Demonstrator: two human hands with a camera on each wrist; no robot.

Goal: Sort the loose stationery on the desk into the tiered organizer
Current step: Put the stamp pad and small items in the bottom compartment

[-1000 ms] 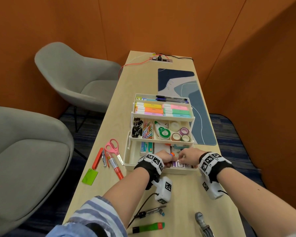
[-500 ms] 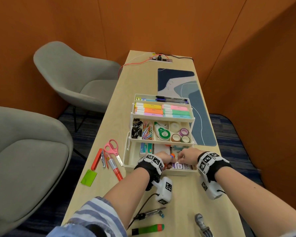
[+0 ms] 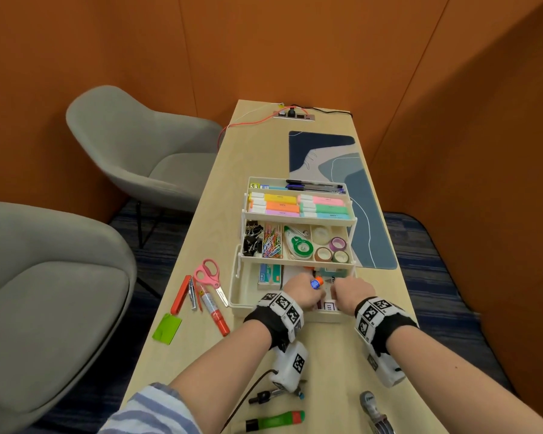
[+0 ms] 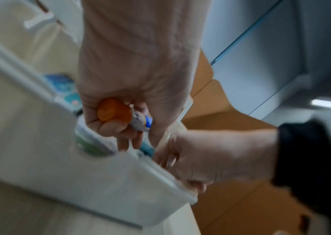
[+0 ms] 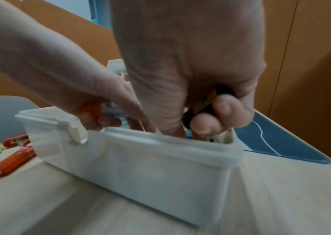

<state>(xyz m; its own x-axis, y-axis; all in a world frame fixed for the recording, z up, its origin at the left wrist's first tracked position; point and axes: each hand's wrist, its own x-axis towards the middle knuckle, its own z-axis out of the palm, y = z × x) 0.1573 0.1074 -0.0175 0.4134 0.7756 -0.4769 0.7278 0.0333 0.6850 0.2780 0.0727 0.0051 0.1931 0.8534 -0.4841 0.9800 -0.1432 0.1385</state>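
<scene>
Head view: the white plastic three-tier organizer (image 3: 298,245) stands mid-bench; both hands reach into its bottom tray. Labels are unreadable.

Left wrist view: the left hand (image 4: 132,82) curls round an orange-capped glue stick (image 4: 120,115).

Right wrist view: the right hand (image 5: 190,71) pinches a small black-and-yellow cylinder (image 5: 202,106).

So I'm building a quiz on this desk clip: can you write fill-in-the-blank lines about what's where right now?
1. The left hand holds a small tube with an ____ cap.
2. Both hands are over the organizer's ____ tier.
3. The scissors lying on the desk have ____ handles.
4. The highlighters lie in the ____ tier.

Missing words: orange; bottom; pink; top
</scene>
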